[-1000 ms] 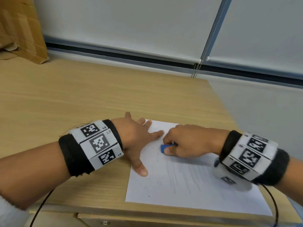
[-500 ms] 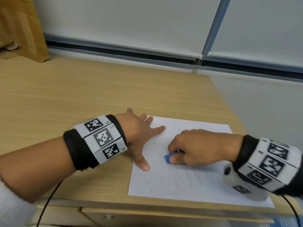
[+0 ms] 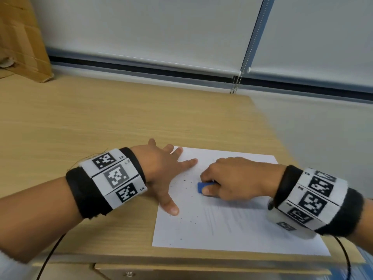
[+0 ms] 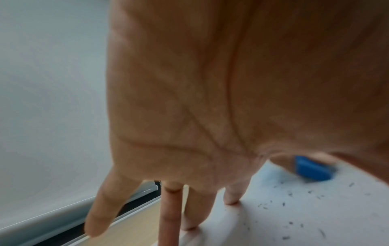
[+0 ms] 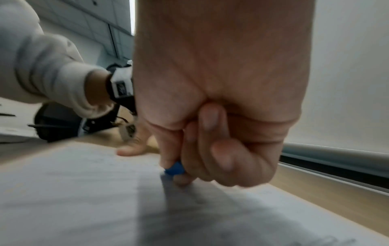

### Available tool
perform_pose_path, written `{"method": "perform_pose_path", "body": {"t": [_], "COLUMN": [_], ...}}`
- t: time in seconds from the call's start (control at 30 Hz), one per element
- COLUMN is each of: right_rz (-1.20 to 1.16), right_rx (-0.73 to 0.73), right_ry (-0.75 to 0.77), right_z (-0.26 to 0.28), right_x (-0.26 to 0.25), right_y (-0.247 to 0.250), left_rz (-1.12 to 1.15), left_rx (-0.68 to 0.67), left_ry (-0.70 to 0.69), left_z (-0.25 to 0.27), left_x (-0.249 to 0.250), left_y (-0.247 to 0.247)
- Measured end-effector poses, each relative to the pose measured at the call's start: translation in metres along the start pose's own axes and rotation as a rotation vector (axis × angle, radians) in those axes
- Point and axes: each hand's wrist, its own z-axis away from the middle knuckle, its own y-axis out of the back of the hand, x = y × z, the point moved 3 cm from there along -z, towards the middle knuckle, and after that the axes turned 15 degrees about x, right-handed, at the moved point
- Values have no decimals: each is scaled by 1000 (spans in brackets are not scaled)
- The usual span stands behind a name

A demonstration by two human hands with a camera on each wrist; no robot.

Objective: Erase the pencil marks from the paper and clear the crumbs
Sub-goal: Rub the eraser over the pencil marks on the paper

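A white sheet of paper (image 3: 232,235) lies at the desk's near right corner, with faint pencil lines (image 3: 218,221) across its lower half. My right hand (image 3: 232,178) pinches a small blue eraser (image 3: 202,186) and presses it on the paper's upper middle; the eraser (image 5: 174,168) also peeks out between thumb and fingers in the right wrist view. My left hand (image 3: 167,174) lies flat with spread fingers on the paper's left edge. Dark crumbs (image 3: 181,184) are scattered between the hands and down the left side. In the left wrist view the eraser (image 4: 311,169) sits beyond my palm.
The wooden desk (image 3: 101,122) stretches bare to the left and back. A cardboard box (image 3: 22,43) stands at the far left corner. Window blinds (image 3: 161,31) with a bead chain (image 3: 234,85) back the desk. The desk's right edge runs close to the paper.
My right hand has rubbed the eraser back and forth, down the sheet and then up again. The left hand stays planted on the paper's edge.
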Motion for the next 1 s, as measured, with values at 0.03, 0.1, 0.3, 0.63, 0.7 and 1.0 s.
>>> {"method": "perform_pose_path", "body": {"t": [0.03,0.1,0.3,0.63,0.7,1.0], "right_rz": [-25,-17,94,109,74,17], "right_rx": [-50,-92,63,56,62,93], "right_ry": [29,78,2,45,59,27], "right_z": [8,16,-24,-23,-19,-37], "right_x": [-5,-14,-8,-23,-26,-29], "right_y": [-1,0,10,11,6,11], "left_rz": [1,2,34,32,23,75], "left_rx": [-5,-13,-10,-25,-29,2], "left_ry": [0,-1,-5,3,5,8], "left_z": [0,0,-2,0,1,6], "left_x": [0,1,0,2,3,-3], "left_y": [0,0,-1,1,2,0]}}
